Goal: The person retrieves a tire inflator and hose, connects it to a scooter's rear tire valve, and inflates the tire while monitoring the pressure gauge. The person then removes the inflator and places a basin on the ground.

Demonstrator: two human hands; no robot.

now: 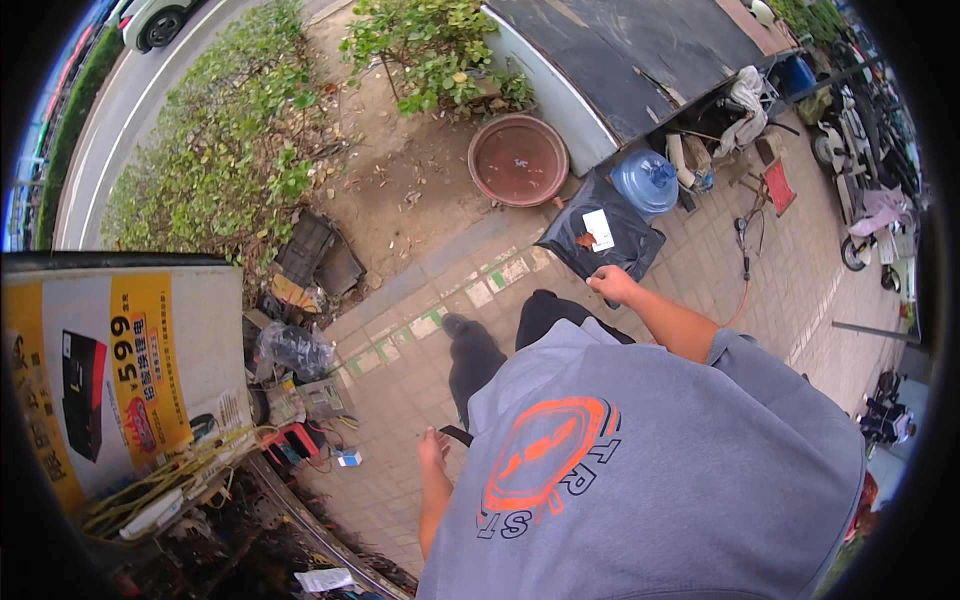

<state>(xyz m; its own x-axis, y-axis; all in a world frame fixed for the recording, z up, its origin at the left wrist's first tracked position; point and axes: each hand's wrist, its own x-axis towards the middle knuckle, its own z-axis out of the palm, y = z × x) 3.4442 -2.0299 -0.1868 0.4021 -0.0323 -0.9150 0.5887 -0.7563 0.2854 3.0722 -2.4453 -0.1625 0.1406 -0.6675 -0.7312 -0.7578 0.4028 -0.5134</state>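
My right hand (613, 285) grips the near edge of a black plastic bag (622, 232), which bears a white label and has a brown leaf on it. The bag is beside a blue-tinted clear water jug (646, 184). Lower left, my left hand (433, 448) is beside my grey shirt, its fingers partly curled. A dark strip (456, 434) lies close to its fingertips; whether the hand touches it cannot be told.
A round reddish-brown basin (519, 160) lies by a dark-topped cabinet (585, 52). To the right are a small red folding stool (778, 187) and a gauge with a hose (742, 229). A cart with a sign (135, 360), cables and a red-and-black case (292, 444) is at left.
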